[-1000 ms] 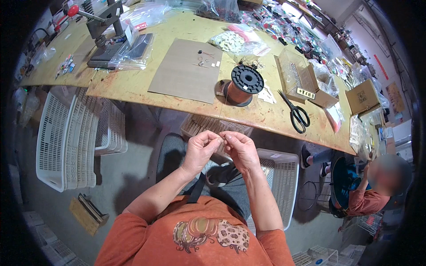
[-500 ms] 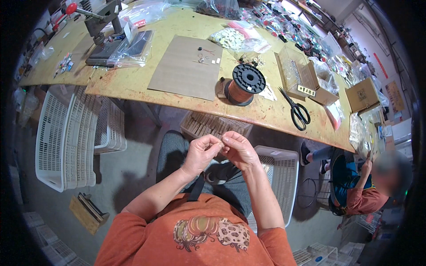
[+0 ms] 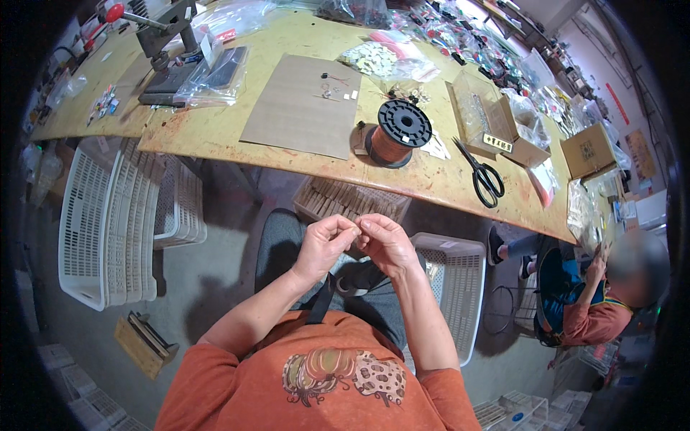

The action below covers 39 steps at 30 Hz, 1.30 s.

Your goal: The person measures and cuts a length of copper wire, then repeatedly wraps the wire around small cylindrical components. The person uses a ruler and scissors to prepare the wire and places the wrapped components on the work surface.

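Note:
My left hand [image 3: 323, 246] and my right hand [image 3: 385, 243] meet fingertip to fingertip over my lap, in front of the table edge. Both are closed in a pinch; whatever sits between the fingers is too small to make out. Beyond them on the table stands a black spool [image 3: 404, 133] wound with copper-coloured wire. To its left lies a sheet of brown cardboard [image 3: 295, 108] bearing a few small parts with thin wires [image 3: 332, 85]. Black-handled scissors [image 3: 483, 179] rest to the right of the spool.
Below the table edge sits a crate of brown bundles [image 3: 323, 201]. White plastic baskets stand left [image 3: 108, 230] and right [image 3: 460, 287] of me. A lever press [image 3: 169, 57] occupies the table's left. Another person [image 3: 586, 302] works at the far right.
My hands stay together at nearly the same place, the fingertips shifting only slightly. The whole view has moved a little.

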{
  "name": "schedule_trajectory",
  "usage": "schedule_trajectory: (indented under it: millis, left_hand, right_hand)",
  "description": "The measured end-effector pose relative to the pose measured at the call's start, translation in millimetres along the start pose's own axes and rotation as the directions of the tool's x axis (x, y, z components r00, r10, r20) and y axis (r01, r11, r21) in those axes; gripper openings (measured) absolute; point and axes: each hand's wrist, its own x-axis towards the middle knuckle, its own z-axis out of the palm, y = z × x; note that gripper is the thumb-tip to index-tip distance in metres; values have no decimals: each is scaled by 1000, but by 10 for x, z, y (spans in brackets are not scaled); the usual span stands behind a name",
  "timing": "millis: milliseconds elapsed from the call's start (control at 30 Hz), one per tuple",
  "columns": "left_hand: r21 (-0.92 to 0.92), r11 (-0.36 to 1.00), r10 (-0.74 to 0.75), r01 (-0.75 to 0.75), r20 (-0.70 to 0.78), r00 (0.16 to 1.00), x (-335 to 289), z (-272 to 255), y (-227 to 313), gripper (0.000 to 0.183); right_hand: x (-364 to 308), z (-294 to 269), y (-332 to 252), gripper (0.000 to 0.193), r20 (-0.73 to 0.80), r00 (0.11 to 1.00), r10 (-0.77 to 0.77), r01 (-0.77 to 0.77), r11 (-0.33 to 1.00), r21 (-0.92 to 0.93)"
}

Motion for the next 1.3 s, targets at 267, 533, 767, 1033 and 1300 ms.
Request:
schedule_trajectory:
  millis: [267,533,767,1033,1300]
  left_hand:
    - [42,999,-4,3,23,1000,17,-23,-2,6]
    - [673,637,184,-375,340,922,261,-132,323,7]
    - [709,458,192,-537,510,838,376,-159,440,7]
    - [644,24,136,-765,756,640,537,-97,717,9]
    - [388,-44,-23,-921,921,389,994,70,827,9]
  right_hand:
    - [66,6,60,6,-20,999,-50,50,999,14]
    - [30,-47,89,4,-120,972,-204,190,974,-121]
    - [18,26,-3,3,-154,968,-199,167,966,-199]
    - [6,-74,-45,2,-159,977,-142,101,966,-239]
    - [-18,-144,-162,4,-126,988,-85,47,961,-274]
